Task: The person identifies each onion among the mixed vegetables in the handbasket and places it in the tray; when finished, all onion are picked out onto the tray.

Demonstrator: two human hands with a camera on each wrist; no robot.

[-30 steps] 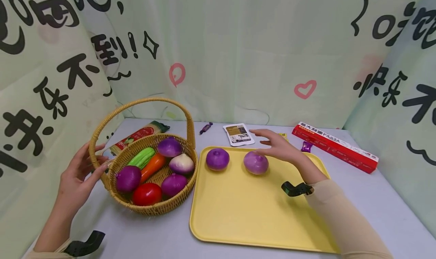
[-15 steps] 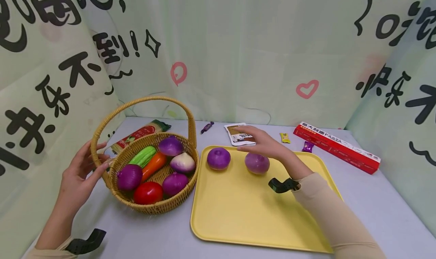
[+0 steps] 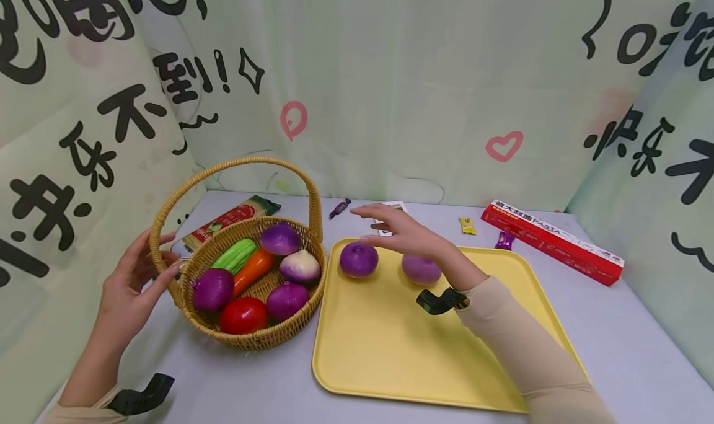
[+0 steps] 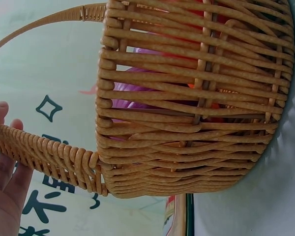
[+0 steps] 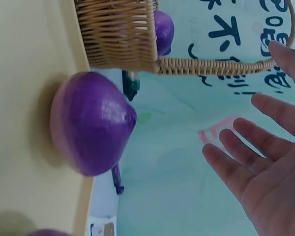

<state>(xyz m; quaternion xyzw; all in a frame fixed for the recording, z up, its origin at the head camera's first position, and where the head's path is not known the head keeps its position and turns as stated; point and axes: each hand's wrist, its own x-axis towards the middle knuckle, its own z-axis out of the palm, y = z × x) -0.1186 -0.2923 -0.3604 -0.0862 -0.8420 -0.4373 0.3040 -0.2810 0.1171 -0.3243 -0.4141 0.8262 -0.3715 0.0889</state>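
Onions [image 3: 359, 260] on tray [image 3: 390, 349] (basket [image 3: 251, 340] alongside), candy [image 3: 466, 225] behind.

Wicker basket [image 3: 184, 300] sits at about 9 o'clock on the grey table [image 3: 268, 387], packed with three purple onions, a white onion [image 3: 300, 266], a carrot [image 3: 251, 271], a cucumber [image 3: 233, 256] and a tomato [image 3: 242, 315]. Left hand [image 3: 131, 287] rests on the handle's base at the basket's 9 o'clock side, fingers fairly straight. Yellow tray [image 3: 401, 362] fills the middle, with two purple onions up at its 11 o'clock end. Right hand [image 3: 409, 235] hovers flat over them, fingers spread, holding nothing. A red pasta box [image 3: 555, 241] lies off at 2 o'clock, a noodle packet [image 3: 225, 220] behind the basket.
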